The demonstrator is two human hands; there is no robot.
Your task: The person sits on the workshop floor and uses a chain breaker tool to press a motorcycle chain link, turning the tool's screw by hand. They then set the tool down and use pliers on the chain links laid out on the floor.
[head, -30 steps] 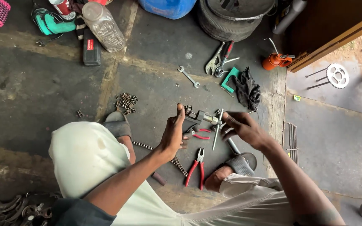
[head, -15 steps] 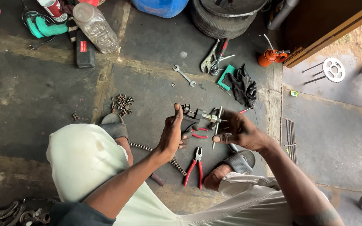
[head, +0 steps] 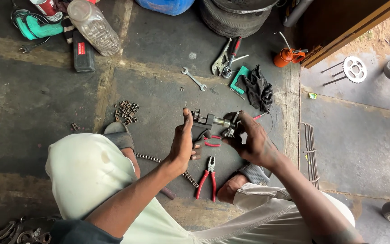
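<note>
Over the dark concrete floor [head: 46,90], near the red pliers [head: 207,176] and drive chain [head: 147,157], the person works a chain-breaker tool [head: 207,122] at mid-height. The left hand [head: 183,142] clasps its body, and the right hand [head: 249,140] pinches the screw handle — the turning step, judging by the grip, calling for steady twisting.

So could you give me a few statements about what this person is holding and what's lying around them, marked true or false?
1. Both hands hold one metal tool. True: the left hand grips its body, the right hand its handle end.
2. The red-handled pliers are in the right hand. False: they lie on the floor.
3. A small spanner lies on the floor beyond the hands. True.
4. The orange oil can stands beside the plastic bottle. False: they are far apart.
5. A length of chain lies on the floor. True.
</note>
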